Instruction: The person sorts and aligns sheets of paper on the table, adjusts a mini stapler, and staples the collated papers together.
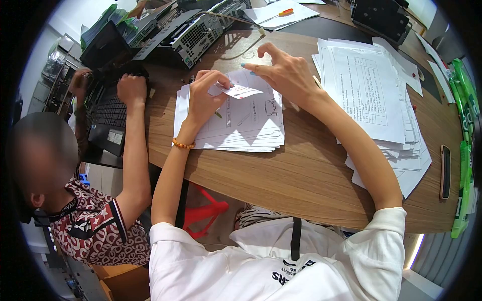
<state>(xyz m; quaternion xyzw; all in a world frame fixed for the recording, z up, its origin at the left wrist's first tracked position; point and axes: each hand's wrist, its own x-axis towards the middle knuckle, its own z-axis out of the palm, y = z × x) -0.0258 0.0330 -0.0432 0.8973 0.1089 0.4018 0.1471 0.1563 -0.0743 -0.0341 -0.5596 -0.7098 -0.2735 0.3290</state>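
My left hand, with a beaded bracelet at the wrist, pinches a small white slip of paper that has reddish print. It is over a stack of printed sheets with drawings on the top page. To the right, my right hand is raised above the stack's upper right corner. Its fingers are apart, one bent and others stretched toward the slip without touching it. Small teal spots show at its fingertips; I cannot tell what they are.
A larger pile of printed papers lies on the right, near a phone and green packaging. An opened computer case and a screwdriver are at the back. On the left, a person sits at a laptop.
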